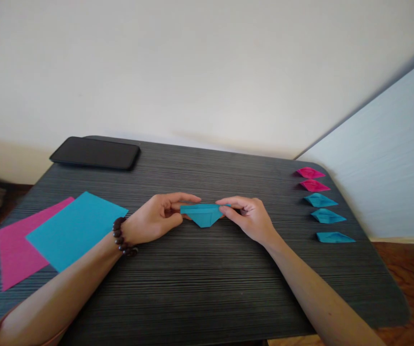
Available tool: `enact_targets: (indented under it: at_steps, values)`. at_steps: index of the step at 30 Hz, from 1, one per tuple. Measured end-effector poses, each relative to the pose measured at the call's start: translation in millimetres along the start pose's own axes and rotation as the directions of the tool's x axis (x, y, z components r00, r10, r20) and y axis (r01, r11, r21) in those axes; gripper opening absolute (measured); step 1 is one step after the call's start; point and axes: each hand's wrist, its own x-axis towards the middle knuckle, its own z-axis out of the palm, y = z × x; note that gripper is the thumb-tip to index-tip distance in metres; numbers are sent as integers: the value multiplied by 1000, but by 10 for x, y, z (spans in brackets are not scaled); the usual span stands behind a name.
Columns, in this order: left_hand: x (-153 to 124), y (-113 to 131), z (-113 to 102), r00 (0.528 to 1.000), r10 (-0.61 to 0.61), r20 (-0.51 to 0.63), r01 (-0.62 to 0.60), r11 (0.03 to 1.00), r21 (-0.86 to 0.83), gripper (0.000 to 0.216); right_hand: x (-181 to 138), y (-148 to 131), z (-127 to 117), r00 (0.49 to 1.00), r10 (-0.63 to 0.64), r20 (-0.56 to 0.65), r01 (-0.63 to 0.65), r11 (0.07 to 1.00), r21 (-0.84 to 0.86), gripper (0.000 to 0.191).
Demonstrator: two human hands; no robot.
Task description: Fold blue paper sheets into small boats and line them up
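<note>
A small, partly folded piece of blue paper point(203, 214), flat along its top edge and coming to a blunt point below, sits at the middle of the dark, fine-striped counter point(207, 288), held between both hands. There are no containers on the counter.

The left hand point(156, 218) is at the folded piece's 9 o'clock end, its fingers curled and thumb and forefinger pinched shut on the top strip; the heel of the hand rests on the counter. A bracelet of dark round beads point(122, 236) circles that wrist. The right hand point(248, 216) is at the 3 o'clock end, likewise closed in a pinch on the strip, with the remaining fingers loosely bent. Both forearms come in from 7 and 5 o'clock, bare, meeting at the paper in a shallow V.

At 9 o'clock from the left hand a flat blue sheet of paper point(75, 228) lies overlapping a flat pink sheet of paper point(16, 250). At 11 o'clock, near the far edge, lies a black slab-like phone point(95, 153), screen dark. At 3 o'clock from the right hand, well apart from it, runs a column of finished folded paper shapes: two pink ones point(311, 179) farthest away, then three blue ones point(325, 216) nearer.
</note>
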Motion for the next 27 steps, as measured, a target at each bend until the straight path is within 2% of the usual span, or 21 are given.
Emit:
enact_targets:
  at_steps: [3, 7, 10, 12, 15, 17, 18, 20, 22, 24, 27]
  values:
    - [9, 29, 50, 996, 21, -86, -13, 996, 87, 36, -5, -19, 22, 999, -21, -38, 19, 999, -34, 21]
    - [22, 22, 92, 979, 15, -205, 26, 980, 199, 32, -18, -33, 35, 997, -53, -55, 49, 997, -67, 23]
    - [10, 9, 96, 963, 117, -243, -32, 945, 325, 29, -25, -48, 35, 991, -110, -70, 100, 987, -127, 19]
    - [-1, 3, 89, 923, 278, -267, -132, 879, 458, 24, -24, -62, 33, 971, -219, -93, 200, 963, -181, 15]
    - [-5, -19, 72, 814, 532, -234, -305, 734, 607, 17, -13, -62, 24, 899, -428, -95, 389, 879, -276, 17]
    - [6, -46, 57, 753, 629, -193, -354, 635, 687, 15, -1, -40, 11, 857, -512, -54, 461, 810, -364, 18]
    - [13, -63, 48, 737, 654, -171, -352, 588, 728, 16, 5, -25, 3, 847, -531, -26, 475, 778, -412, 18]
    - [29, -98, 29, 733, 671, -110, -336, 498, 799, 17, 15, 5, -12, 842, -538, 36, 481, 719, -502, 16]
    - [40, -130, 12, 759, 650, -19, -331, 412, 849, 19, 20, 22, -25, 853, -512, 103, 474, 676, -564, 16]
    - [43, -148, 2, 791, 609, 64, -332, 339, 880, 20, 23, 20, -35, 876, -453, 164, 455, 665, -593, 17]
    - [34, -147, 7, 820, 562, 105, -308, 279, 909, 22, 23, -15, -56, 908, -359, 219, 414, 679, -606, 19]
